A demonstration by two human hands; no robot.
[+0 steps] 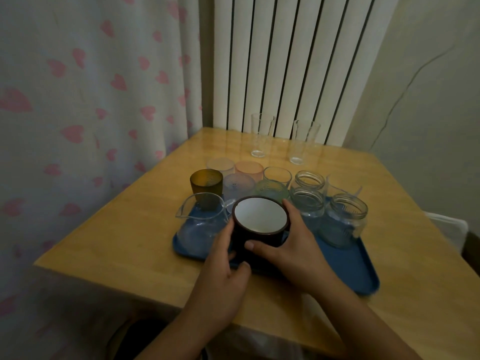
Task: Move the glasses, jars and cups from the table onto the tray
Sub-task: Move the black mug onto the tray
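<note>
On the blue tray (348, 261): 3 jars (344, 219), 1 clear pitcher (202, 219), approx 6 tumblers (207, 185). 2 tall glasses (261, 135) sit apart on the tabletop (117, 229) by the radiator (285, 61). My left hand (220, 271) & right hand (293, 242) wrap the dark cup (259, 224), just above the tray's front.

The tray (345, 266) sits on the table (124, 229) toward its near right edge. The pitcher (201, 222) occupies the tray's left end, the mug (259, 227) beside it, three jars (342, 219) at the far right. Two tall glasses (261, 135) stand near the table's far edge.
</note>
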